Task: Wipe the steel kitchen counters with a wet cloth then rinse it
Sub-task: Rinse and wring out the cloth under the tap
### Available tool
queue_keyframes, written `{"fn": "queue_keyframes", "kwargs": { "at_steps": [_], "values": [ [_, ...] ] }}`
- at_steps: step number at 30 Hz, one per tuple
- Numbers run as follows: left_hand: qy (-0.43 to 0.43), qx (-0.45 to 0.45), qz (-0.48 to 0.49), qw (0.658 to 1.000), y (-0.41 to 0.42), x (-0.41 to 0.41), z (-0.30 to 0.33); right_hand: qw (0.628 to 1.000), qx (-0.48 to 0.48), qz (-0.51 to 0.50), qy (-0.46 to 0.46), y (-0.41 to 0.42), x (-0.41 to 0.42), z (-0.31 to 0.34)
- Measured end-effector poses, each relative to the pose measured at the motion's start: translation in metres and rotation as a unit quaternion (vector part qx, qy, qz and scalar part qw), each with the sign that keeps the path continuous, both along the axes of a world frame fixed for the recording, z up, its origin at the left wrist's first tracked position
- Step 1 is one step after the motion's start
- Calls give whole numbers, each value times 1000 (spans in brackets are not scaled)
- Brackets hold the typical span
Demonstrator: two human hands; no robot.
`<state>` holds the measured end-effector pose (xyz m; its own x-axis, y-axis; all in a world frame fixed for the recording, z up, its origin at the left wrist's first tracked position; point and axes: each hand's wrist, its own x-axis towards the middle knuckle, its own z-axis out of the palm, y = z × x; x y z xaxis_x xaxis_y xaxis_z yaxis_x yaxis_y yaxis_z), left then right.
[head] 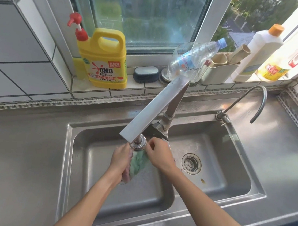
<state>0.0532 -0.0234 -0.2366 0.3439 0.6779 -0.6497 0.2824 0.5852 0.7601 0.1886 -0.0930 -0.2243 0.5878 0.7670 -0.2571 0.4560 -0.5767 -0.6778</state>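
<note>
Green cloth held over left basin of steel sink, directly under tap head. Left hand grip: fingers curled round left edge of cloth. Right hand grip: fingers pinching cloth's upper right edge, just beside tap head. Steel counter around sink. On windowsill: yellow detergent jug, dark brush, clear plastic bottle, white bottle. Thin curved tap behind right basin.
</note>
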Motion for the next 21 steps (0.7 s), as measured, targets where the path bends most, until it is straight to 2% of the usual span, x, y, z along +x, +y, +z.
{"fn": "queue_keyframes", "kwargs": {
  "at_steps": [4, 7, 12, 16, 21],
  "values": [
    [5, 21, -3, 1000, -8, -16, 6, 987, 19, 31, -157, -12, 15, 18],
    [10, 9, 18, 1000, -15, -32, 12, 976, -58, 36, -209, -9, 31, 25],
    [4, -19, 31, 999, -27, -61, 17, 964, -141, 55, -216, -9, 49, 15],
    [8, -52, 43, 998, -31, -80, 13, 965, -142, 79, -208, -13, 61, 10],
    [7, -72, 44, 996, -26, -93, 8, 965, -155, 60, -200, -11, 77, 10]
  ]
}}
